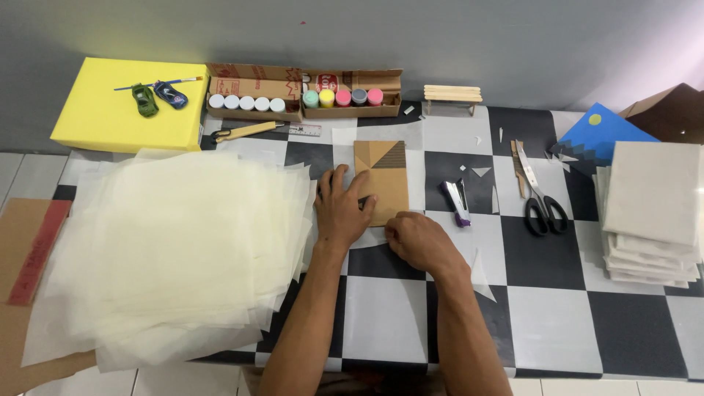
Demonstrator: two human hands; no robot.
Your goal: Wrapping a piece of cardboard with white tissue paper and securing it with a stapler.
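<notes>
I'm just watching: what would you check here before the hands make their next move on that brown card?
1. Left hand lies flat on the brown card: ok.
2. Right hand is at the card's lower edge; whether it pinches anything: cannot tell.
3. The card lies flat on the checkered table: ok.
4. Stapler lies clear of both hands, to the right: ok.
5. Scissors lie apart from the hands, blades pointing away: ok.
6. The stack of thin translucent sheets reaches the left wrist and could be brushed: not ok.

Card panel [381, 180] centre; paper stack [176, 249] left; stapler [456, 202], scissors [539, 198] right; paint pots [304, 99] behind.
</notes>
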